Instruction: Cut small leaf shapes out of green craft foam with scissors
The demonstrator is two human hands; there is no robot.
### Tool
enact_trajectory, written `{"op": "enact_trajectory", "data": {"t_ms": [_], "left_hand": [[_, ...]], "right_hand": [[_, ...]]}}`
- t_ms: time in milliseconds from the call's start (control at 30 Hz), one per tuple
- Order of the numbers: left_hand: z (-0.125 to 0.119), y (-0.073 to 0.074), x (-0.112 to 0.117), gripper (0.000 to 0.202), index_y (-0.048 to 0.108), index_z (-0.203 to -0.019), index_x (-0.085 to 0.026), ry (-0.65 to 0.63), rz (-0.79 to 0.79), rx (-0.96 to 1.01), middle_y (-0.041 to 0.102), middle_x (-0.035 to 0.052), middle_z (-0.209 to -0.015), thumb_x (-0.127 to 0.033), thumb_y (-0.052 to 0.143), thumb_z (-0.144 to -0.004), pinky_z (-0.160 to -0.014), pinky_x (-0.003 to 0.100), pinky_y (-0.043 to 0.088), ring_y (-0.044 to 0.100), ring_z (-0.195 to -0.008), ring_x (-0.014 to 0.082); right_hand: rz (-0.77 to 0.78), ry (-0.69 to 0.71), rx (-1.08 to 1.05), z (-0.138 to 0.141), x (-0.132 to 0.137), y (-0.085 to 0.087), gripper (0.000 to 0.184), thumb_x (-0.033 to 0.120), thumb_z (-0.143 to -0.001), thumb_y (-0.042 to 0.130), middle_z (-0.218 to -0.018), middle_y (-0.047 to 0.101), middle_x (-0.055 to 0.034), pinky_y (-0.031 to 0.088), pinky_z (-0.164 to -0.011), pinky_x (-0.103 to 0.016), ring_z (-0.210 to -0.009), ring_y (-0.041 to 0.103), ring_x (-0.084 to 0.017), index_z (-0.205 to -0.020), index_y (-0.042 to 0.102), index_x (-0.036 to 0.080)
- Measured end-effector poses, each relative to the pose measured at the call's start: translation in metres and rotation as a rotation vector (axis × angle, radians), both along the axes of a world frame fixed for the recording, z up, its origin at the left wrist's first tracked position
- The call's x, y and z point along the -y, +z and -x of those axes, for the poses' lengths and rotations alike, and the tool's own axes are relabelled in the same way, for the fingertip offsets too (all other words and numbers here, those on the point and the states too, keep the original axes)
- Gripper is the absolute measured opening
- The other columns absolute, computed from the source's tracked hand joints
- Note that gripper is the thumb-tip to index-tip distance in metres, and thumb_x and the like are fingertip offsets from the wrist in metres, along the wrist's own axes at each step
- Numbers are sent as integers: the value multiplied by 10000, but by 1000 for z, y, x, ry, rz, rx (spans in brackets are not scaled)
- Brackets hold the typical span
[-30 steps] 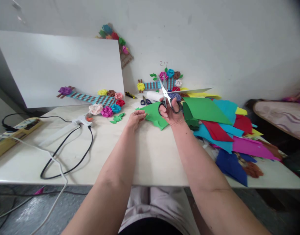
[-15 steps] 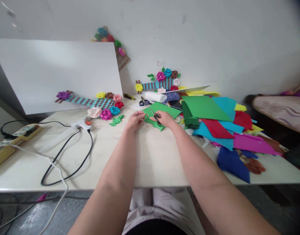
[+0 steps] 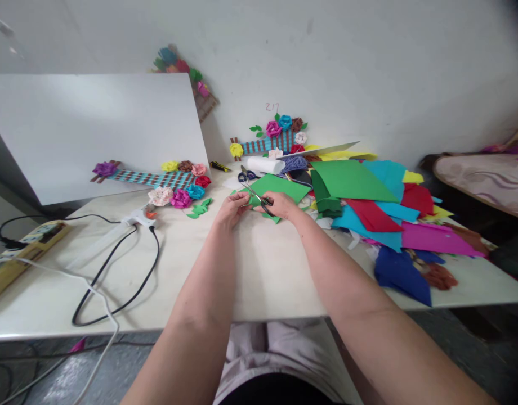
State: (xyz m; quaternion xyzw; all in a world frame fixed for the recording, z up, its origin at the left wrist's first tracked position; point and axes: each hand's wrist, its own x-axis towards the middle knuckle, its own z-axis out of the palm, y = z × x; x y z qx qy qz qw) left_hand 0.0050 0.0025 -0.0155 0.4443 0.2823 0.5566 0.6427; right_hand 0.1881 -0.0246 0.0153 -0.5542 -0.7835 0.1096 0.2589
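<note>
My left hand [image 3: 235, 207] is closed, fingertips pinching a small piece of green paper [image 3: 254, 201]. My right hand [image 3: 281, 206] grips a pair of dark-handled scissors [image 3: 266, 206], blades pointing left and away from me, over the small piece. Whether the blades are cutting into it is too small to tell. Behind the hands a larger green sheet [image 3: 280, 187] lies on the table, and a green scrap shows below the right hand. Several cut green leaves [image 3: 200, 208] lie left of my left hand.
Beyond the hands lie a second pair of scissors [image 3: 247, 175], a white roll [image 3: 265, 165] and a cutter knife [image 3: 220, 166]. Coloured paper [image 3: 356, 180] is heaped right. Left are a flowered woven craft [image 3: 157, 179], a glue gun [image 3: 137, 219] with a looped cable, and a power strip [image 3: 26, 247].
The scissors have swung so the blades point more to the left, closer to my left fingertips. Both hands remain near the same spot; the view has shifted slightly.
</note>
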Motion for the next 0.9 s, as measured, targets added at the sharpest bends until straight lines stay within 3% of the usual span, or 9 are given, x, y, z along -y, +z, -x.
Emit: {"op": "enact_trajectory", "data": {"t_ms": [500, 900], "left_hand": [[-1, -4, -2, 199, 610, -690, -135, -45, -49, 48, 599, -4, -672, -145, 781, -587, -739, 288, 499, 570, -639, 96], [1, -6, -4, 244, 619, -676, -129, 1, -65, -23, 594, -1, -638, -192, 815, -545, -657, 276, 450, 554, -588, 104]], "right_hand": [[-88, -17, 87, 3, -2, -3, 399, 541, -714, 628, -795, 691, -25, 355, -607, -254, -732, 601, -187, -985, 680, 253], [-108, -38, 178, 3, 1, 0, 461, 584, -724, 596, -871, 716, -27, 403, -652, -261, -813, 641, -201, -1045, 674, 261]]}}
